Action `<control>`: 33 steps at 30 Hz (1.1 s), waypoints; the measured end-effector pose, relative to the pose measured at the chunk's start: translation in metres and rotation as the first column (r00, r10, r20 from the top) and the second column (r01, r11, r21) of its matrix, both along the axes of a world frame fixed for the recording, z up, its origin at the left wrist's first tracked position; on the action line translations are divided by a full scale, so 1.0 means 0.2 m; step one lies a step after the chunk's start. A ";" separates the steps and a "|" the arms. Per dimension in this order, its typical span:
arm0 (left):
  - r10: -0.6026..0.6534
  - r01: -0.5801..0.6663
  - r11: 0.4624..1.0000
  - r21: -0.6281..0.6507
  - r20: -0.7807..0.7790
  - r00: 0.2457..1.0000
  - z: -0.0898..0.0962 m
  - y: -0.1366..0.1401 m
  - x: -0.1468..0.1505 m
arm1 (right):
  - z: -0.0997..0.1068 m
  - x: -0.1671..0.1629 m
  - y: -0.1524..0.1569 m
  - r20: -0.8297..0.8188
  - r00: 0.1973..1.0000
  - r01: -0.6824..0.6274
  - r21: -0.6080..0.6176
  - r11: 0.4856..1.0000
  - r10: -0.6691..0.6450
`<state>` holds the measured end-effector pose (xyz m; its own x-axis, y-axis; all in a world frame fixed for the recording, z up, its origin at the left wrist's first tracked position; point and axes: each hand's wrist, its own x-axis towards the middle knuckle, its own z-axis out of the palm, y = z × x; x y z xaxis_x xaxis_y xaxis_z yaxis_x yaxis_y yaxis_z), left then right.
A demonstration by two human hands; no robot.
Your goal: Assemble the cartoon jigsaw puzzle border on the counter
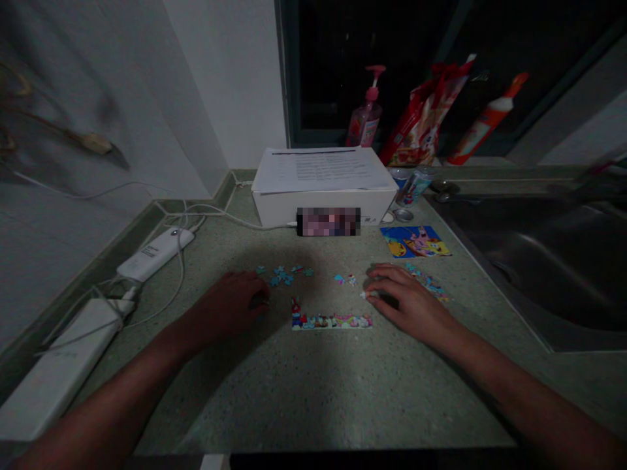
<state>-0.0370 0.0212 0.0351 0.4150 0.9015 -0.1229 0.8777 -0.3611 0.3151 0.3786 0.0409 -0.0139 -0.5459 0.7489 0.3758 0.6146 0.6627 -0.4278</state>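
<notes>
forearms [147,365]: angled in from both lower corners, over the speckled counter [313,398]
left hand [240,297]: fingers bent, just beside loose blue puzzle pieces [281,277]; cannot tell whether it grips anything
right hand [406,300]: thumb and forefinger at a small pale piece [363,295]; cannot tell whether pinched or merely touched
joined puzzle strip [330,322]: flat between the hands, a piece above its left end
other pieces [431,284]: scattered just beyond the right hand
picture card [416,241]: flat, farther out
phone [328,222]: before the white box [274,202], cable [245,220] leading left
sink [539,261]: far right
</notes>
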 end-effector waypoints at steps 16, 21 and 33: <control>0.016 -0.016 1.000 0.003 -0.032 0.999 -0.01 0.00 0.01 | 0.00 -0.02 -0.01 0.030 0.999 0.031 0.014 0.999 -0.031; 0.009 -0.009 1.000 -0.004 -0.055 0.998 -0.01 0.01 0.01 | -0.01 -0.01 -0.01 0.037 0.998 0.058 0.000 0.998 -0.058; 0.029 -0.029 1.000 0.000 0.029 0.999 -0.05 0.01 0.04 | -0.01 -0.02 -0.01 0.044 0.997 0.055 0.071 0.996 -0.058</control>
